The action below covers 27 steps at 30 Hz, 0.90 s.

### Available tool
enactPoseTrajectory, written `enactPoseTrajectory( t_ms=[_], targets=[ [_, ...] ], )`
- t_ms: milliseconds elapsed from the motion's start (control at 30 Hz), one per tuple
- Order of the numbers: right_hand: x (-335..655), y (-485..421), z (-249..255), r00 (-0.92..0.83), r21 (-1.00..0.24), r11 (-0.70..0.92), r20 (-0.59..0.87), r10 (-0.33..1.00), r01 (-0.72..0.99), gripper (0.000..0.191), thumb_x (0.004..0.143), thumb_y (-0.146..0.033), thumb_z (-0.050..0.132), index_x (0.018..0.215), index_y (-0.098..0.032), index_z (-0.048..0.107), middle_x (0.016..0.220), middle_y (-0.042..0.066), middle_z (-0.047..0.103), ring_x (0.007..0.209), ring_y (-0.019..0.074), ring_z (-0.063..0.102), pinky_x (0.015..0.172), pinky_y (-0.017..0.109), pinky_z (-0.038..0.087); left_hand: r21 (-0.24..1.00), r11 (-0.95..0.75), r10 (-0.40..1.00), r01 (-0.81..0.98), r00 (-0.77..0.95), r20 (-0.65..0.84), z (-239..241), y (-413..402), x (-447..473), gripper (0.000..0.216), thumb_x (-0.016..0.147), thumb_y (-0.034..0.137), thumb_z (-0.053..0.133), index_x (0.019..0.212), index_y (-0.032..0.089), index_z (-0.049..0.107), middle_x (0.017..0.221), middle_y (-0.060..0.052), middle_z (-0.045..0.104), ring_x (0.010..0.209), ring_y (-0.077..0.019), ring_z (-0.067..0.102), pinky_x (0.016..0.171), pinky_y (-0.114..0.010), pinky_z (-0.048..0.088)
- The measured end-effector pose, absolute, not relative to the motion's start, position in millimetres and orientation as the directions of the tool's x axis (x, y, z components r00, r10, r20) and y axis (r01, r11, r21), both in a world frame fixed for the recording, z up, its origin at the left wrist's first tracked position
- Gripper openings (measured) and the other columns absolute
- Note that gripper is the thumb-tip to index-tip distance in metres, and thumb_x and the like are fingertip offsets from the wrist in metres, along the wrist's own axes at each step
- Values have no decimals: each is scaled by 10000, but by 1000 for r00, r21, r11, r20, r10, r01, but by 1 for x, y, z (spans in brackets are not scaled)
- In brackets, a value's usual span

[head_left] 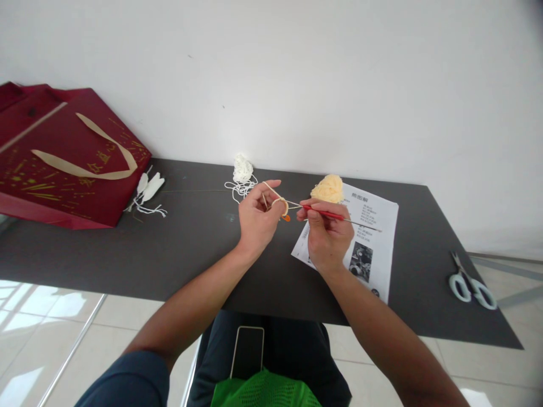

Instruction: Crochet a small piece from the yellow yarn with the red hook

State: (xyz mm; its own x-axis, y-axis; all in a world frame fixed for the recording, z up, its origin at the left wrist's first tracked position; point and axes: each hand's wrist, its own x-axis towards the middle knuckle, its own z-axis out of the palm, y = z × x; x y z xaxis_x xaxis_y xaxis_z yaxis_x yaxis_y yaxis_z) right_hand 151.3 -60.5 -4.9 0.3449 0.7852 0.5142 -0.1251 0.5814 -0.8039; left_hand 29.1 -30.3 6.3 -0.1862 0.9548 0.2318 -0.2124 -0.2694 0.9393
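Note:
My right hand [330,234] is closed around the red handle of a crochet hook [324,213], whose thin metal shaft sticks out to the right over the paper. My left hand [259,217] pinches a small piece of pale yellow crochet [280,207], with yarn looped over its raised forefinger. A small orange piece [287,218], perhaps a stitch marker, hangs at the crochet. Yarn stretches from the left fingers to the hook's tip. Behind my right hand sits a ball of yellow yarn [327,188]. Beneath that hand lies a printed sheet [384,226], partly covered.
White yarn [243,169] lies near the wall with loose strands. Small white pieces with tails [151,187] are beside a dark red gift bag [80,164] on the left. Scissors [470,285] rest near the table's [186,249] right edge. A phone [248,351] is on my lap.

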Motion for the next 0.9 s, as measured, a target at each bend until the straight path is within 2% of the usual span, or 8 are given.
enactPoseTrajectory(
  t_ms=[233, 367, 500, 700, 800, 900],
  targets=[
    [152, -64, -13, 228, -719, 687, 690, 687, 109, 263, 933, -165, 705, 1088, -363, 781, 1102, 14, 825, 889, 203, 786, 808, 439, 662, 950, -209, 954, -231, -262, 146, 5, -28, 30, 343, 727, 170, 760, 1065, 203, 712, 714, 46, 690, 599, -97, 604, 619, -237, 476],
    [155, -60, -19, 139, -702, 693, 712, 688, 165, 310, 918, -154, 715, 1116, -378, 797, 1147, 20, 828, 990, 229, 791, 855, 459, 661, 932, -101, 973, -348, -232, 19, 6, -24, 30, 418, 661, 150, 790, 1073, 174, 721, 687, 47, 691, 609, -97, 615, 652, -244, 477],
    [157, -57, -21, 138, -711, 679, 703, 698, 181, 300, 914, -164, 724, 1102, -381, 808, 1158, 20, 829, 1009, 231, 788, 878, 461, 656, 864, 24, 988, -503, -119, -97, 10, -21, 28, 502, 621, 140, 819, 1113, 155, 722, 685, 51, 676, 586, -71, 571, 646, -234, 439],
    [156, -55, -19, 173, -773, 622, 635, 753, 124, 204, 890, -220, 770, 1025, -361, 828, 1123, 18, 836, 986, 228, 788, 893, 461, 659, 747, 157, 987, -646, 73, -143, 12, -20, 25, 527, 646, 141, 839, 1160, 138, 722, 694, 47, 651, 629, -66, 564, 690, -234, 443],
    [154, -54, -17, 236, -826, 563, 550, 801, 12, 149, 891, -240, 773, 1001, -330, 821, 1104, 15, 836, 846, 191, 778, 801, 413, 666, 722, 193, 981, -664, 117, -154, 14, -20, 25, 548, 643, 136, 835, 1178, 129, 713, 717, 34, 670, 685, -85, 615, 726, -245, 466],
    [154, -50, -16, 294, -850, 510, 457, 839, -135, 100, 907, -243, 756, 986, -297, 785, 1051, 4, 829, 728, 141, 739, 706, 341, 640, 752, 187, 982, -632, 119, -145, 14, -21, 25, 565, 635, 147, 843, 1184, 138, 710, 683, 55, 644, 641, -77, 590, 700, -246, 456]
  ],
)
